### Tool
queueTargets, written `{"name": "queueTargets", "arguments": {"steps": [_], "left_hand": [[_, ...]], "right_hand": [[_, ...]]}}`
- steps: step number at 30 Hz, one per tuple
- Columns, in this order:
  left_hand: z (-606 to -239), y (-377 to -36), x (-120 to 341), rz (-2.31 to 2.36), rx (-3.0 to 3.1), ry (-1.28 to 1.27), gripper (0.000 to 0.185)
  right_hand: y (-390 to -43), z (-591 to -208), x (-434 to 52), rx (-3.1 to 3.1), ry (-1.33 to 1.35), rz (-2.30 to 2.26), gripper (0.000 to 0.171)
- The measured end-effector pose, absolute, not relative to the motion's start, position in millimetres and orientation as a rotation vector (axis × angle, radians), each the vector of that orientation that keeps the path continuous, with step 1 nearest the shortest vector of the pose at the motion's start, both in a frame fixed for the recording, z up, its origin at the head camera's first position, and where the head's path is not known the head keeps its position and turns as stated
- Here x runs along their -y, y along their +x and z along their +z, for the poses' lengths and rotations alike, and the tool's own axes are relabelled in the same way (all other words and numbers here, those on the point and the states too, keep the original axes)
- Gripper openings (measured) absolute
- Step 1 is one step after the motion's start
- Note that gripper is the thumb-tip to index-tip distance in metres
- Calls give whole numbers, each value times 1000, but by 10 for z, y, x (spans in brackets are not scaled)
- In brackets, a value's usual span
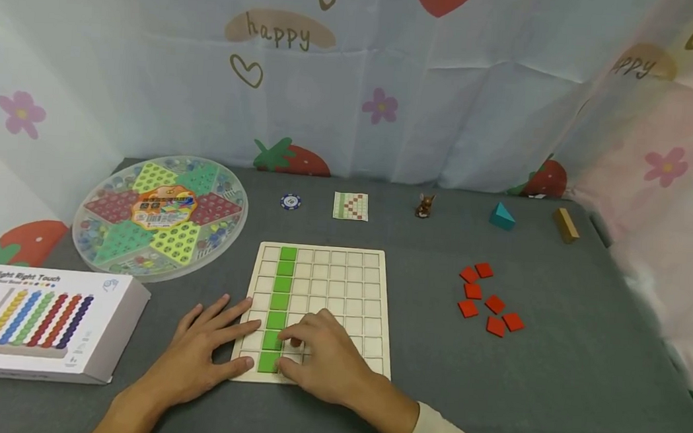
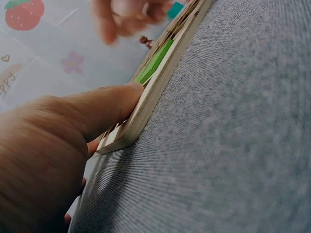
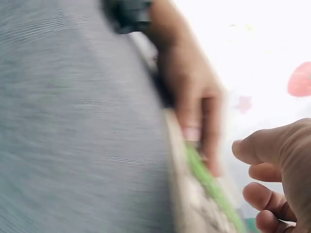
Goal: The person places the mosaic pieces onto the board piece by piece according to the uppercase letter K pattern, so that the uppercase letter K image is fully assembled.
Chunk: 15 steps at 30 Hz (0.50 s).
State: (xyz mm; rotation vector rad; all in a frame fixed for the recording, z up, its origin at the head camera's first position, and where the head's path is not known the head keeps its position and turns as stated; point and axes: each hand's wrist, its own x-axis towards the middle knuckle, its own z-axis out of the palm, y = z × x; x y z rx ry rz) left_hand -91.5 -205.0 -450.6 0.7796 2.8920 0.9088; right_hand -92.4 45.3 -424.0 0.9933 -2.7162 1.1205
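Note:
A pale wooden grid board [image 1: 342, 289] lies on the grey cloth, with several green square tiles [image 1: 280, 302] filling its second column from the left. My left hand [image 1: 201, 350] rests on the board's left edge with spread fingers. In the left wrist view its thumb [image 2: 112, 104] presses the rim near a green tile [image 2: 154, 62]. Over the lower end of the green column hovers my right hand [image 1: 326, 357], its fingers loosely bent. Thumb and fingers stand apart in the right wrist view, and nothing shows between them.
Several red square tiles [image 1: 490, 301] lie right of the board. Along the back are a poker chip [image 1: 290, 202], a pattern card [image 1: 350, 206], a mouse figurine [image 1: 424, 206], a teal prism [image 1: 503, 216] and a wooden block [image 1: 566, 225]. A round game board [image 1: 162, 218] and a box [image 1: 48, 324] sit left.

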Motion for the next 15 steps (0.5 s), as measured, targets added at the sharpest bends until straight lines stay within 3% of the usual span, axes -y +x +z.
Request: {"name": "queueTargets", "arguments": {"steps": [15], "left_hand": [[-4523,-917,2075,937,-2850,764,56]], "right_hand": [[-1069,-3483,-1400,2274,952,1210,41]]}}
